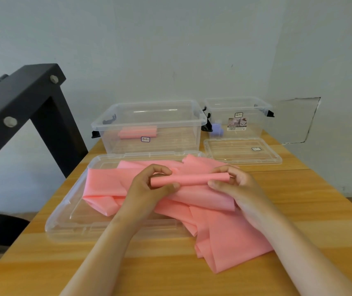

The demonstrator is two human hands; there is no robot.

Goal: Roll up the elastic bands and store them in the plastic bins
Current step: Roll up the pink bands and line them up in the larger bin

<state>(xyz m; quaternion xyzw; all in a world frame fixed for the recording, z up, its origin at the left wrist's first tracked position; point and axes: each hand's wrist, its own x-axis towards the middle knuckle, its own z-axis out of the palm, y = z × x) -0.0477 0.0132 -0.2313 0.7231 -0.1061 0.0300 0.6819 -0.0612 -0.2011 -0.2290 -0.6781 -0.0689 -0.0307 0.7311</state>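
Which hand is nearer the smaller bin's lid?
Right. The right hand sits just in front of the smaller lid; the left hand is farther off to its left.

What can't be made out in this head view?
Head view:
Small bin label: print too small to read.
Purple item: partly behind large bin latch, identity unclear.
Pink band pile: overlapping folds hide the count.
Roll between left hand and right hand: wraps too fine to count.
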